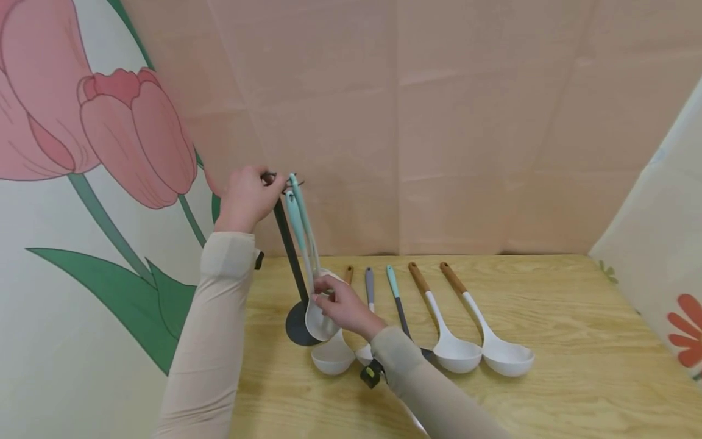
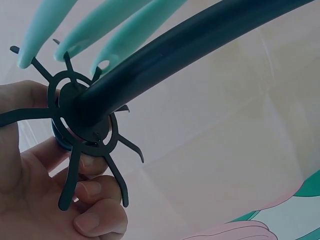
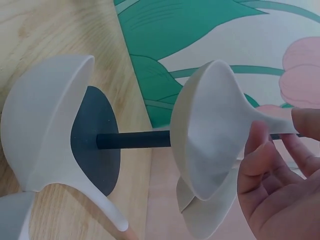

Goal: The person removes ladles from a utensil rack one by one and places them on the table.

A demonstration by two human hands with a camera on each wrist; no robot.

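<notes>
Left hand [image 1: 245, 194]: fingers curled round the top of the black stand [image 1: 290, 250], under its hook ring [image 2: 53, 95]. If this grip slackens, the stand could swivel or tip.
Right hand [image 1: 347, 305]: pinches the neck of a white ladle [image 3: 212, 130], its bowl off the table [image 1: 548, 317]. A pull sideways might drag the stand along.
Teal handles [image 2: 115, 25]: three, bunched at neighbouring hooks. Load looks one-sided, so a lean that way seems the main risk.
Hooks: thin, short-tipped; a handle lifted or twisted could slip off. Cannot tell how deep each hole sits.
Round base [image 1: 297, 326]: dark disc, partly hidden; whether fully flat, cannot tell.
Wooden-handled ladle [image 1: 333, 356]: on the table near the base; a shifting base or swinging bowl could knock it.
Other ladles: rowed to the right, two bowls at the end close enough to jostle each other.
</notes>
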